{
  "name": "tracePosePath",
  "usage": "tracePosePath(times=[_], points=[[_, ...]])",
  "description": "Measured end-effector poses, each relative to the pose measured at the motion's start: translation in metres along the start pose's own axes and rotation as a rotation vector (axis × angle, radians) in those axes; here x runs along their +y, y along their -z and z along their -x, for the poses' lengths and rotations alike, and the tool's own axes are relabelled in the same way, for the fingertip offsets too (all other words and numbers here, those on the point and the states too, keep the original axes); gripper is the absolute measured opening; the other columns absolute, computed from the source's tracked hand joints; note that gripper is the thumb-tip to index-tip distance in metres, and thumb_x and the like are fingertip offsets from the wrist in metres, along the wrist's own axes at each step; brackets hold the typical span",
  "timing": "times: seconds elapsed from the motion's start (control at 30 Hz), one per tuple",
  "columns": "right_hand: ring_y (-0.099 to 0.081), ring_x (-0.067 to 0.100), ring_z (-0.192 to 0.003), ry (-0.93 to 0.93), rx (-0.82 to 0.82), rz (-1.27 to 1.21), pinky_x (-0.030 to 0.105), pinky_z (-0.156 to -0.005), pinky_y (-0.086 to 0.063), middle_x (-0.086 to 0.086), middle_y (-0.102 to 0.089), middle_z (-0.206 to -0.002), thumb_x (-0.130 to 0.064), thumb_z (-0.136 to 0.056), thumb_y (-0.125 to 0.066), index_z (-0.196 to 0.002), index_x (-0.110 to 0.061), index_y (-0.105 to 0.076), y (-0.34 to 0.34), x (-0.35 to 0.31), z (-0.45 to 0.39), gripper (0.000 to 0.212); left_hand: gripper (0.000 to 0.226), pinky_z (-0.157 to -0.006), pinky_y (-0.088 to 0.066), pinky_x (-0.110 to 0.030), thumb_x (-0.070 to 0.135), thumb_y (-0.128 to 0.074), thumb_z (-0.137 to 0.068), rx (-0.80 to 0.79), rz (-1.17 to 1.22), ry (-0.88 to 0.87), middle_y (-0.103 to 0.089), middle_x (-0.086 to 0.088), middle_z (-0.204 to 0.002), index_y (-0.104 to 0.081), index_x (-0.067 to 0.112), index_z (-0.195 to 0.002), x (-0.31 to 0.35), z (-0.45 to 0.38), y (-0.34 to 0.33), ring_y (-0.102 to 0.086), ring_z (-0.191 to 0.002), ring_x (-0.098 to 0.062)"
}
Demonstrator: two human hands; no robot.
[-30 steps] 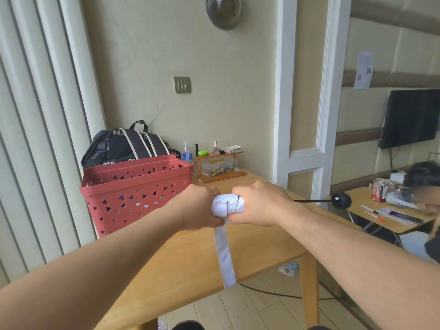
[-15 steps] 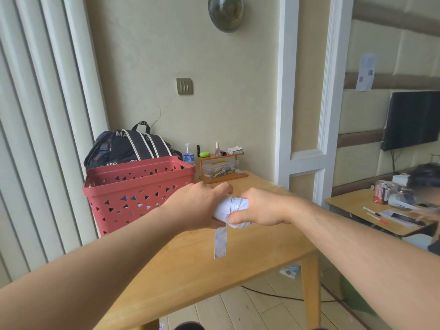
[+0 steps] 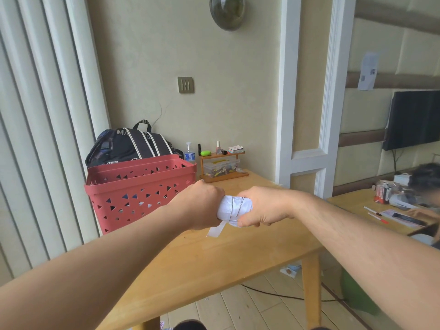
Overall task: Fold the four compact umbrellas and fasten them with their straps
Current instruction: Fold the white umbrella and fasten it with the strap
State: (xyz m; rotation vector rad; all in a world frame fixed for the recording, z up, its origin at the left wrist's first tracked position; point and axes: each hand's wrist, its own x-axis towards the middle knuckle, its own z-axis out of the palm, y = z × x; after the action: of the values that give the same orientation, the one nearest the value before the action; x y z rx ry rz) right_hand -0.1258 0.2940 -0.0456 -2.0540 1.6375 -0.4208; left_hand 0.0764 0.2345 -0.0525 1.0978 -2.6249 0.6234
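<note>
Item: one white umbrella [image 3: 234, 207], folded to a short roll, held in the air above the near part of the wooden table [image 3: 214, 263], not touching it. Only the middle section shows between the two fists; both ends are hidden inside the hands.

Long axis: roughly level, running left to right across the view, from one fist to the other.

Left hand [image 3: 202, 208]: curled tight round the left end of the roll, knuckles up. Right hand [image 3: 262, 208]: curled round the right end, fingers wrapped beneath. The two fists almost meet over the fabric.

Strap [image 3: 217, 229]: white band, appears to pass round the roll, with its free tail hanging down and slightly left from the underside, just below the left hand. Whether the end is fastened cannot be told; the loose tail suggests it is not yet.

Governing relation: the tail hangs nearer the left hand, directly beneath its grip, so that hand looks better placed to draw the band round while the right keeps the roll from unwinding.

Other stock: red basket [image 3: 140, 191] on the table to the left, contents largely hidden; dark bag [image 3: 133, 146] behind it; small shelf [image 3: 222, 166] of oddments against the wall.
</note>
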Motion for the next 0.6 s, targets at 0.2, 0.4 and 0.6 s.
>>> tracePosePath(times=[0.2, 0.4, 0.6], points=[[-0.058, 0.015, -0.097, 0.091, 0.171, 0.319, 0.033, -0.071, -0.052, -0.007, -0.056, -0.113, -0.038, -0.077, -0.07, -0.132, -0.046, -0.049, 0.005, -0.008, 0.001, 0.06, 0.014, -0.047, -0.028, -0.026, 0.029, -0.062, -0.082, -0.047, -0.001, 0.072, -0.055, 0.003, -0.07, -0.055, 0.017, -0.081, 0.0, -0.004, 0.002, -0.043, -0.058, -0.015], [-0.06, 0.025, -0.114, 0.049, 0.465, 0.705, 0.036, -0.074, -0.049, -0.009, -0.06, -0.114, -0.074, -0.077, -0.06, -0.12, -0.042, -0.047, -0.025, -0.008, -0.01, 0.055, 0.02, -0.051, -0.035, -0.028, 0.033, -0.067, -0.08, -0.09, 0.068, 0.092, -0.064, 0.0, -0.077, -0.059, 0.015, -0.083, 0.004, -0.005, 0.003, -0.056, -0.067, -0.021], [-0.063, 0.029, -0.098, 0.081, 0.713, 0.715, 0.03, -0.065, -0.037, -0.008, -0.045, -0.087, -0.055, -0.078, -0.064, -0.111, -0.035, -0.054, -0.034, 0.011, -0.015, 0.04, 0.031, -0.056, -0.043, -0.031, 0.043, -0.076, -0.076, -0.137, 0.203, 0.147, -0.064, 0.001, -0.077, -0.059, 0.018, -0.084, 0.004, -0.005, 0.0, -0.055, -0.065, -0.021]])
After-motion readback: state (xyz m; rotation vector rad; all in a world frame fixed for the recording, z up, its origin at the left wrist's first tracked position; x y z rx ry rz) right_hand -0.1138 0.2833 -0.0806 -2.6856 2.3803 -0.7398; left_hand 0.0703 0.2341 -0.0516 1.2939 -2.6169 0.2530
